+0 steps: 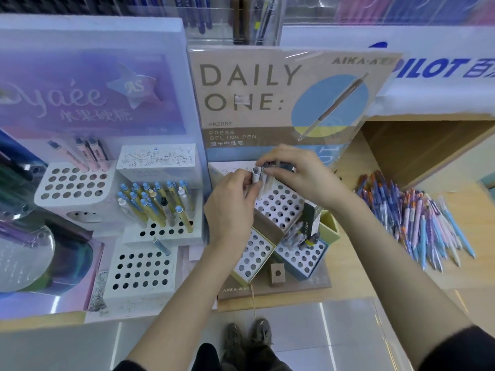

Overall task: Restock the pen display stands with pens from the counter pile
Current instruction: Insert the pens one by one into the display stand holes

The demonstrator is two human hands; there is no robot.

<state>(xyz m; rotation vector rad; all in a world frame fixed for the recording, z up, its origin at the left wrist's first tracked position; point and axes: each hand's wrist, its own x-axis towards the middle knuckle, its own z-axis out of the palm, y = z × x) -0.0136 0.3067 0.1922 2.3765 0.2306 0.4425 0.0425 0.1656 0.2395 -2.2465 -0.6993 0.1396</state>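
A pale wooden shop counter (348, 287) holds pen display stands, with grey floor tiles (334, 330) below. My hands meet over the back tier of the DAILY ONE stand (281, 207). My left hand (230, 210) pinches a white pen (256, 175) between thumb and fingertips; it stands almost upright, its long axis near vertical, just above the holes. My right hand (300, 172) curls over a small bundle of pens (278, 166), too blurred to count. The pen pile (417, 223) lies flat on the counter to my right, its pens running far to near.
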